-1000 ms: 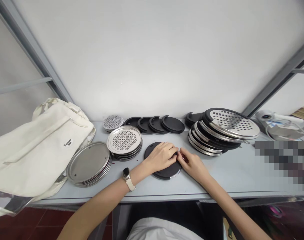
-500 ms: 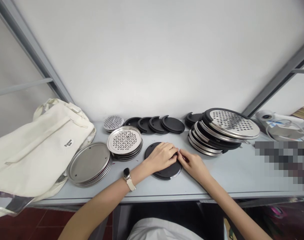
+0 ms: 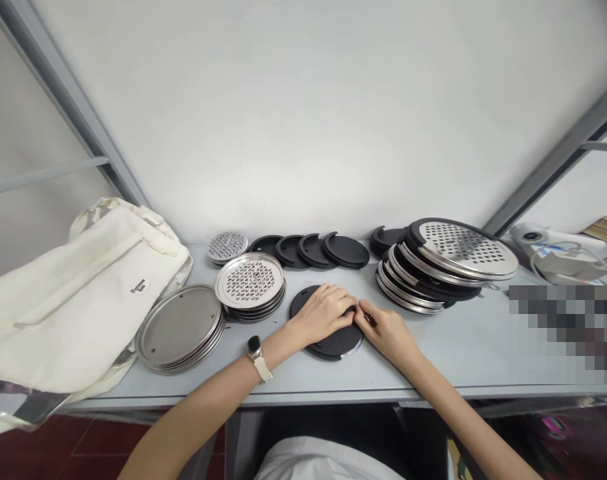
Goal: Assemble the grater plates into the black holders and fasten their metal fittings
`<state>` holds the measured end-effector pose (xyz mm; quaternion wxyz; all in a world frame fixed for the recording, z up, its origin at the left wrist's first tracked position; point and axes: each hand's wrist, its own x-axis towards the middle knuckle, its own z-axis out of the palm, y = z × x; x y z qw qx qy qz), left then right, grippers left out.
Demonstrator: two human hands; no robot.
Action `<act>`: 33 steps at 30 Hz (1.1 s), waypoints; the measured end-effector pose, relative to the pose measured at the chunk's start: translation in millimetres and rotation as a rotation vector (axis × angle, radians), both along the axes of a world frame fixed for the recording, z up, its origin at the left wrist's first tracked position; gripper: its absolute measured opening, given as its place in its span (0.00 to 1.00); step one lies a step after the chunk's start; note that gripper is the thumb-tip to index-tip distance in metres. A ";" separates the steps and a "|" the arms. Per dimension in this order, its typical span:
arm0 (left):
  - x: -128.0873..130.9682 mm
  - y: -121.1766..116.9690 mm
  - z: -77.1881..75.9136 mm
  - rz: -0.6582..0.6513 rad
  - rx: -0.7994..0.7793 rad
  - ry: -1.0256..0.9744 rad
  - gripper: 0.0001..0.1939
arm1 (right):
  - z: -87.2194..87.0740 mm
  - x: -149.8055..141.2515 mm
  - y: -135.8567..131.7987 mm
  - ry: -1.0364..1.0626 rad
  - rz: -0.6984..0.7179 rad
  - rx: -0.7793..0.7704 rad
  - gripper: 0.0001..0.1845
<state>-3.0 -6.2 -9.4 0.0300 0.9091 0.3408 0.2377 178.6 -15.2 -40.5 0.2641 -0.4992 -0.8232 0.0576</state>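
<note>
A black round cover [image 3: 329, 348] lies flat on the table, with a thin shiny metal edge showing at its lower right. Across its top rests my left hand [image 3: 323, 312], the fingers curled down over the cover's right rim. My right hand [image 3: 383, 328] meets it there, thumb and forefinger pinched together at that rim. A small bright bit shows between the fingertips, too small to name. Left of the cover is a stack of round metal grater plates [image 3: 250, 281]. To the right stands a tilted pile of black-rimmed grater discs [image 3: 466, 248].
More black covers [image 3: 346, 251] overlap along the wall beside a small grater plate [image 3: 227, 247]. Plain metal discs [image 3: 180, 325] are stacked near a cream bag [image 3: 83, 300]. A white device with a cable [image 3: 553, 235] is at the far right. Grey posts [image 3: 78, 100] frame the table.
Both hands stay at the cover's right rim, with barely any finger movement. The whole view has shifted very slightly.
</note>
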 end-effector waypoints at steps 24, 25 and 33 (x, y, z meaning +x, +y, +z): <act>-2.3 2.3 0.4 -0.039 -0.050 -0.018 0.07 | 2.5 -1.0 -2.2 -0.003 0.001 0.049 0.16; -2.4 2.0 0.8 -0.037 -0.049 -0.018 0.08 | 1.7 -0.8 -1.9 -0.002 -0.001 0.051 0.16; -2.3 -0.5 2.8 -0.028 -0.038 -0.009 0.09 | -3.6 1.0 0.3 -0.021 -0.001 0.072 0.15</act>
